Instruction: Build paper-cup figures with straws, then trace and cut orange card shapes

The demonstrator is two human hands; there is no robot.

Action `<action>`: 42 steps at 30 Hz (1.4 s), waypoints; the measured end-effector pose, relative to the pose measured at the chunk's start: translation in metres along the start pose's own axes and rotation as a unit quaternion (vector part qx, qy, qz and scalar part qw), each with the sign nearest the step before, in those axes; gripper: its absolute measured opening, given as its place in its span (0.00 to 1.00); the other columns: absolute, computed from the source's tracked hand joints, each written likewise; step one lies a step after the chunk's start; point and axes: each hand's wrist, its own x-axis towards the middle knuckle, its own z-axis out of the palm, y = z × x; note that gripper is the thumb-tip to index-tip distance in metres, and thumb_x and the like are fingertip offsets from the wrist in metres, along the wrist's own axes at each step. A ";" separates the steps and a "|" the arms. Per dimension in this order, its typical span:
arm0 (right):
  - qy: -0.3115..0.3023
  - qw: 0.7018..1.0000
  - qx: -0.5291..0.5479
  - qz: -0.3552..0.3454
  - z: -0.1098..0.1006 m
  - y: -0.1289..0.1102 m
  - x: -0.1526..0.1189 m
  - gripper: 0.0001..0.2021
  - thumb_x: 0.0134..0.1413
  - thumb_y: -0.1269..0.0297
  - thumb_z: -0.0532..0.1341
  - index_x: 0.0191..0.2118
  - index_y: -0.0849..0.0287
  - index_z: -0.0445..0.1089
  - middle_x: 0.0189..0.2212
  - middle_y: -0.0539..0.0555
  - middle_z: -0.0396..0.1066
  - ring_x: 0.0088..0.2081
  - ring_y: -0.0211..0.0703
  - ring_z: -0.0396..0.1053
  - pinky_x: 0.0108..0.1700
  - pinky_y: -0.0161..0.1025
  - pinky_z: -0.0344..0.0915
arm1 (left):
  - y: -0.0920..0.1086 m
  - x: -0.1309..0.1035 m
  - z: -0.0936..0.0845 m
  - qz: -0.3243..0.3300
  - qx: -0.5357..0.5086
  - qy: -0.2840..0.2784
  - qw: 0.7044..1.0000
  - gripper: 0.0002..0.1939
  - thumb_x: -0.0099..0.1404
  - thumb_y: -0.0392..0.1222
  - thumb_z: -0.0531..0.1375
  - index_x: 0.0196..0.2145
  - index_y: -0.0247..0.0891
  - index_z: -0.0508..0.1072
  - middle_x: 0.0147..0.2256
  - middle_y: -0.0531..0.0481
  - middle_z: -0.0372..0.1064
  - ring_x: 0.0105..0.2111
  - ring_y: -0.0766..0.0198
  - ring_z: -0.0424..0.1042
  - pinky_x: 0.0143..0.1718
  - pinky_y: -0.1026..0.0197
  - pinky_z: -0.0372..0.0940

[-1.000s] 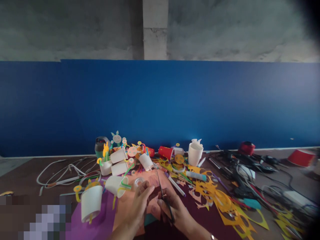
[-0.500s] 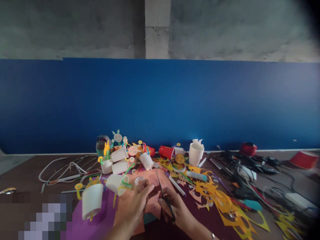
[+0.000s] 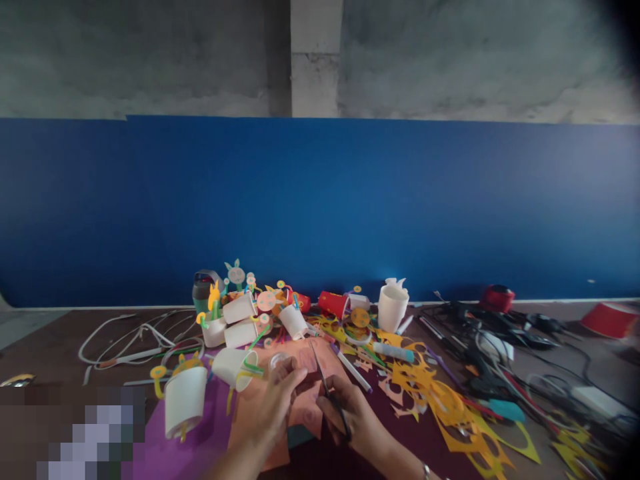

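Observation:
My right hand is closed round the dark handles of a pair of scissors, whose blades point up and away from me. Just left of it, my left hand has thumb and fingers pinched together; whatever is between them is too small to make out. Beneath both hands lie orange paper sheets with faint drawn marks. A clear roll of tape sits behind my left fingers. White paper cups with bent pipe-cleaner arms stand and lie to the left, one on purple paper.
Yellow paper offcuts spread on the right, beside a glue stick and a white marker. A tall white cup and red cups stand or lie behind. Dark cables fill the right; white cables the left.
Almost nothing differs. Both hands and the scissors stay in nearly the same place over the orange paper, with only a slight shift.

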 end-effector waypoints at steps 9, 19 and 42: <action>0.001 1.000 -0.024 0.016 -0.002 -0.003 0.000 0.23 0.49 0.42 0.61 0.32 0.59 0.61 0.12 0.40 0.58 0.10 0.27 0.53 0.11 0.25 0.47 | -0.004 0.003 -0.006 0.009 -0.002 0.007 1.000 0.11 0.52 0.37 0.66 0.32 0.41 0.68 0.29 0.56 0.69 0.34 0.57 0.74 0.42 0.53 0.68; -0.006 0.999 -0.038 0.023 -0.004 -0.005 0.000 0.23 0.48 0.41 0.60 0.31 0.60 0.61 0.12 0.40 0.58 0.10 0.27 0.53 0.11 0.25 0.48 | -0.008 0.007 -0.012 0.016 0.000 0.004 1.000 0.11 0.53 0.38 0.66 0.34 0.41 0.68 0.29 0.55 0.70 0.34 0.57 0.75 0.41 0.53 0.68; -0.017 0.995 -0.070 0.062 -0.009 -0.026 0.000 0.23 0.43 0.44 0.65 0.29 0.59 0.60 0.09 0.39 0.55 0.09 0.28 0.52 0.10 0.25 0.47 | -0.010 0.012 -0.016 0.020 0.013 0.015 1.000 0.16 0.54 0.42 0.66 0.36 0.41 0.64 0.27 0.56 0.71 0.29 0.54 0.77 0.37 0.52 0.68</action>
